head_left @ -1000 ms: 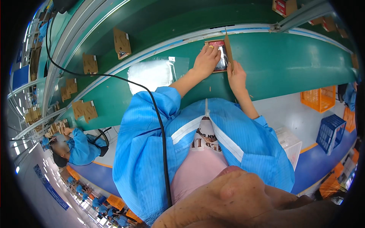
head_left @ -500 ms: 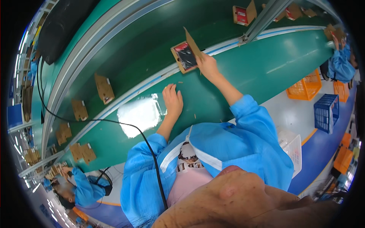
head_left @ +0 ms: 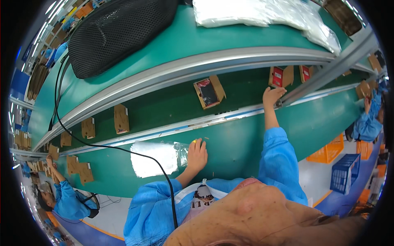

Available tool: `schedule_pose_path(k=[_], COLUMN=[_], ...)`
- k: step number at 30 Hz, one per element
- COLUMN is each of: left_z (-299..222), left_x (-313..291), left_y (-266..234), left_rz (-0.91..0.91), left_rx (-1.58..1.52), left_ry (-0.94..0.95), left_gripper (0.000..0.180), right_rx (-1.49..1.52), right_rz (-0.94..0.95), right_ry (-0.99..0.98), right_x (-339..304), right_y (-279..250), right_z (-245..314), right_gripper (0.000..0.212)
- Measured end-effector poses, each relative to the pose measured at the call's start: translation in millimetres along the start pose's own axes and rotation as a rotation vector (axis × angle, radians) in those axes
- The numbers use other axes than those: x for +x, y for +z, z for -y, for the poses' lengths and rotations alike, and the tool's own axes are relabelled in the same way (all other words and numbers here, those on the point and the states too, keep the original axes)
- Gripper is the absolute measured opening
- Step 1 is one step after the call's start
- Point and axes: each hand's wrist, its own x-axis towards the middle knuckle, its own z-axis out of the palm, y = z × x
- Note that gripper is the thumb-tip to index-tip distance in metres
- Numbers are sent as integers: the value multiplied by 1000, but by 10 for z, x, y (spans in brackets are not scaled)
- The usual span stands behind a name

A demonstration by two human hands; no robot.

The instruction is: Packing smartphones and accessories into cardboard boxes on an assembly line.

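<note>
My right hand (head_left: 273, 97) reaches over the far rail of the green bench, fingers stretched out and nothing seen in them. Just beyond its fingertips lies an open cardboard box (head_left: 289, 75) with red contents. Farther left on the sunken green belt rests another open box (head_left: 219, 87), its lid flap folded to the right, showing a dark item in clear wrap over red. My left hand (head_left: 197, 156) lies on the bench, fingers extended, with a small yellow bit at a fingertip. It is beside a stack of clear plastic bags (head_left: 154, 159).
Closed boxes (head_left: 121, 119) sit along the belt at left. A metal post (head_left: 328, 69) stands right of my right hand. A black cable (head_left: 123, 146) crosses the left side. Above are a black mesh bag (head_left: 119, 37) and plastic bags (head_left: 262, 12). Co-workers sit at both ends.
My right hand has let go of the open box with the dark item and moved right toward another box. That box now lies on the belt. The view has shifted upward.
</note>
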Motion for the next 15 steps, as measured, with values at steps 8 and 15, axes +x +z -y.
schedule_pose_path(k=[8, 15], left_z=[-22, -29], left_x=[44, -9], left_y=[-6, -45], left_rz=[-21, -38], left_rx=[24, 13], left_ry=[15, 27], left_gripper=[39, 39], right_rx=[88, 368], right_rz=[28, 158], right_ry=[363, 191], right_x=[637, 293], right_y=[207, -143], right_z=[-272, -251], right_gripper=[38, 27])
